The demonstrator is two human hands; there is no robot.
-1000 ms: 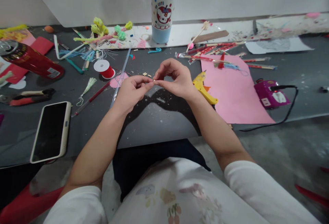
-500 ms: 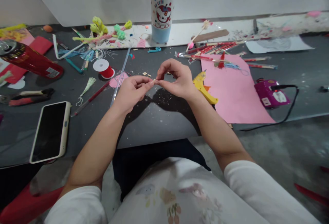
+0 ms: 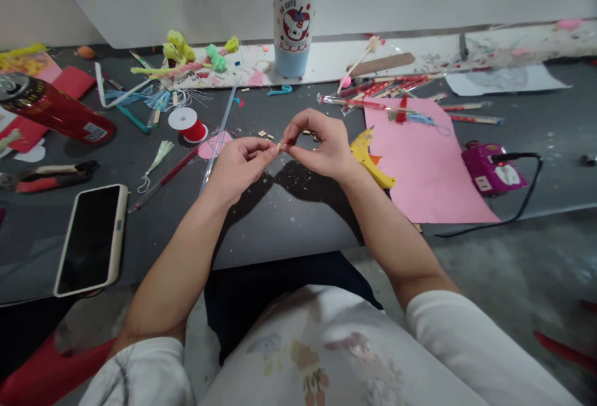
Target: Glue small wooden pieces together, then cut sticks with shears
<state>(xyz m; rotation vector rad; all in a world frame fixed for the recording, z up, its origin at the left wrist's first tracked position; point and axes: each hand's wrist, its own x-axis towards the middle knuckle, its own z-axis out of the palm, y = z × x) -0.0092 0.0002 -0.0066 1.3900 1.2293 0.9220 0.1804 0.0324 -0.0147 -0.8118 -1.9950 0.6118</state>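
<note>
My left hand [image 3: 240, 163] and my right hand [image 3: 319, 145] meet over the middle of the dark table [image 3: 289, 207]. Both pinch one tiny pale wooden piece [image 3: 278, 145] between thumb and fingertips, just above the tabletop. A few more small wooden bits [image 3: 265, 135] lie on the table right behind the fingers. A yellow glue gun [image 3: 370, 157] lies beside my right wrist, partly on a pink paper sheet [image 3: 424, 157].
A phone [image 3: 93, 238] lies at the left front, pliers [image 3: 46, 176] and a red can [image 3: 56, 110] further left. A red thread spool [image 3: 189, 123], a clear rod [image 3: 219, 138], a tall bottle [image 3: 293, 20], red sticks [image 3: 387, 92] and a purple device [image 3: 489, 170] with a cable surround the hands.
My hands have barely moved; the right fingers have shifted slightly on the small piece.
</note>
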